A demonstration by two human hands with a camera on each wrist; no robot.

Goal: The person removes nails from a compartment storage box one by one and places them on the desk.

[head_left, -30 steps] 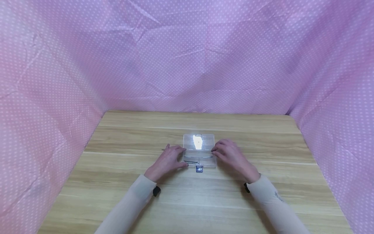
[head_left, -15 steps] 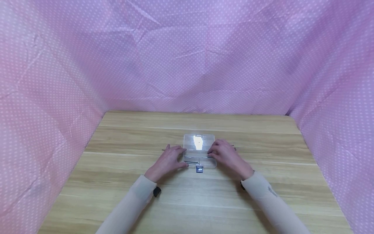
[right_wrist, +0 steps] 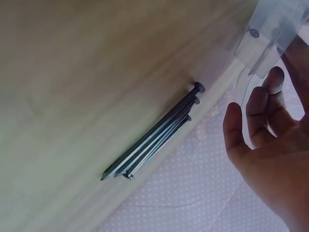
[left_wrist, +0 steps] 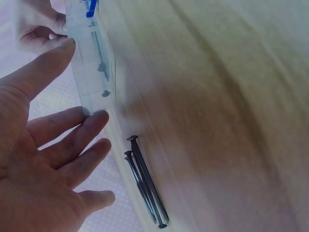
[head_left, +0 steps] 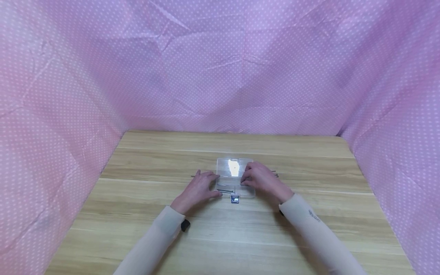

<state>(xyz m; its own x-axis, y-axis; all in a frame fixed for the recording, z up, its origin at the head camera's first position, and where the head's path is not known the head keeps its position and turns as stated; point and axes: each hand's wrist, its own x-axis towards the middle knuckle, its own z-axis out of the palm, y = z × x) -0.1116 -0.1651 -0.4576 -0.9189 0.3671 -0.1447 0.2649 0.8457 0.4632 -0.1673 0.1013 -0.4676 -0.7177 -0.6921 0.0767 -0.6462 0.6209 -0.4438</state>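
Observation:
An open, clear plastic box (head_left: 248, 193) with compartments sits on the table in the head view, its blue latch (head_left: 235, 199) toward the person. My left hand (head_left: 197, 191) is at its left end: thumb tip on the front edge, fingertips by the back corner, the other fingers extended. Nails (head_left: 225, 191) lie in the front left compartment, and a thin one lies behind them. My right hand (head_left: 262, 179) reaches over the box's right side with bent fingers, fingertips down at the back compartment. I cannot tell whether they pinch a nail.
Behind the box its transparent lid (head_left: 223, 167) is folded back, with a bright reflection. Several loose nails (left_wrist: 146, 183) lie on the table left of the box. Another bunch of nails (right_wrist: 149, 140) lies on the right. Pink dotted cloth (head_left: 220, 76) surrounds the wooden table (head_left: 220, 244).
My right hand has moved left over the box, uncovering the loose nails on the table at the right. My left hand stays at the box's left end.

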